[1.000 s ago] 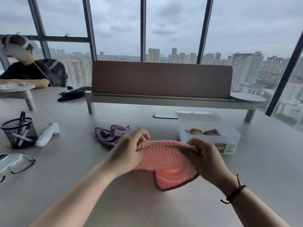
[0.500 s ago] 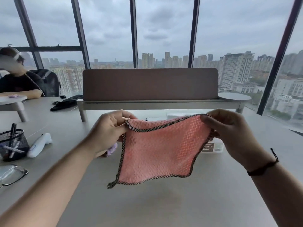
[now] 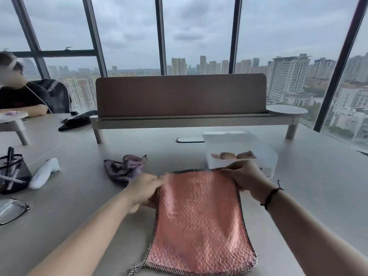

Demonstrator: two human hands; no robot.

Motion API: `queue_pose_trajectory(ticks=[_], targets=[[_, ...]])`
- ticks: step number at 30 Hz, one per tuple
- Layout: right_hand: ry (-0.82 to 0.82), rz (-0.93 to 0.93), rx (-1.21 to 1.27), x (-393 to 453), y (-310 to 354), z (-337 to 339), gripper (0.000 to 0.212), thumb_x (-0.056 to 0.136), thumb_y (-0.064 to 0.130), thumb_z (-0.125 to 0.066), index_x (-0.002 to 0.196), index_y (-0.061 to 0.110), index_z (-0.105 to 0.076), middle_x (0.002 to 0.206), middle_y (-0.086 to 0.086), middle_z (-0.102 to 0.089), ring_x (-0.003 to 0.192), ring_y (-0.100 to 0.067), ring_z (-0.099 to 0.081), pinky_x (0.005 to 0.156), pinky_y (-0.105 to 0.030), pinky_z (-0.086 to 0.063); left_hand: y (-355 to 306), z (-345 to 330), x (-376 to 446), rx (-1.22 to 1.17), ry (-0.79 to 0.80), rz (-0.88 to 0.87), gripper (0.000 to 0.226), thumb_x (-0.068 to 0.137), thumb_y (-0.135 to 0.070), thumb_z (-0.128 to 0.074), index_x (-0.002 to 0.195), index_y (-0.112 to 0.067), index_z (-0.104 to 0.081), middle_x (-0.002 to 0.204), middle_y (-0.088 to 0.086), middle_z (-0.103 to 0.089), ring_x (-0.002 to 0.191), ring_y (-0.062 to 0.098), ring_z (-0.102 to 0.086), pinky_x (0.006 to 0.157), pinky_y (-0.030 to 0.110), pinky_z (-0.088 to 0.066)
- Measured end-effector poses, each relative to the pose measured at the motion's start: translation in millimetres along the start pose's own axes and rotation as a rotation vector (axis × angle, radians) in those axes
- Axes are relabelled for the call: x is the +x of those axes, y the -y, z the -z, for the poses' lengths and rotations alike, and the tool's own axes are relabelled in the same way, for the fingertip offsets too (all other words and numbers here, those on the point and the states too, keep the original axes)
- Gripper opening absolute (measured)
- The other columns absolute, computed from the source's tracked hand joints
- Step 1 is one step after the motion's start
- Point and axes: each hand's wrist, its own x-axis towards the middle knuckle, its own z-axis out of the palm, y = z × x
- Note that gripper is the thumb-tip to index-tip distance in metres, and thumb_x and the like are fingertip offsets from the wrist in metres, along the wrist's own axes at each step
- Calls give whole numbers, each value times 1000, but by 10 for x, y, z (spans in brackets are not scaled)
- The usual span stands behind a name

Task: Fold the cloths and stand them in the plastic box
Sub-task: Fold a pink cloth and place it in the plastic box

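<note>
Pink cloth (image 3: 201, 218) with a dark checked border lies spread flat on the grey table (image 3: 310, 196), its far edge raised slightly between both hands. Left hand (image 3: 143, 191) pinches the far left corner with curled fingers, and right hand (image 3: 244, 176) pinches the far right corner the same way. Just beyond the right hand stands the clear plastic box (image 3: 264, 159), with folded cloths (image 3: 233, 155) showing inside it. A crumpled purple cloth (image 3: 124, 168) sits on the table just beyond the left hand. Further left are a white handheld device (image 3: 44, 173) and a mesh pen holder (image 3: 13, 173).
</note>
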Motion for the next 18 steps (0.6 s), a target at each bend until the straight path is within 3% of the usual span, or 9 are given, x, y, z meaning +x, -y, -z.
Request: queue_pose_trajectory(ticks=[2,5,8,10,12,14,18], targets=[[-36,11,-223,69,-227,-152,15,77,29,-79,72,15,-77,59,0,-66,53,-15,-56,51,-28,-43,292,-29,175,258,-120,-112,53,74,-61,-62,56,-14,-48,51,-2,-38,45,15,-40,49,32,-33],[-154,86,-383,85,-426,-275,13,75,34,-76,75,21,-76,75,5,-74,74,-13,-68,66,-28,-52,474,-51,364,338,-228,-237,47,68,-65,-58,65,-18,-63,51,-9,-57,47,8,-52,52,31,-46],[-213,136,-401,96,-486,-320,9,75,41,-74,78,32,-74,79,12,-72,79,-12,-65,72,-27,-52,411,-77,399,413,-287,-293,22,77,-48,-76,84,-27,-77,77,-12,-74,70,4,-66,70,27,-53],[-222,167,-402,119,-498,-336,7,75,41,-74,78,35,-74,73,15,-66,77,-10,-62,70,-27,-50,416,-64,461,412,-316,-277,11,79,-34,-81,85,-25,-78,79,-13,-74,72,1,-65,72,25,-53],[-235,180,-351,135,-491,-323,5,75,40,-74,77,36,-74,68,17,-64,72,-7,-61,65,-25,-47,428,-53,511,397,-320,-258,8,78,-30,-82,81,-26,-76,74,-14,-71,67,-2,-62,67,20,-51],[-229,188,-272,162,-518,-279,4,75,37,-77,76,34,-75,58,17,-61,62,-4,-56,58,-23,-42,427,-48,539,345,-338,-244,9,77,-26,-83,80,-26,-75,62,-15,-62,56,-2,-53,54,9,-38],[-139,199,4,167,-575,-178,8,77,22,-80,79,29,-78,48,5,-51,49,-8,-40,52,-24,-33,428,36,517,-37,-240,-127,9,82,-8,-78,82,-16,-73,44,-12,-52,33,0,-36,35,13,-27]])
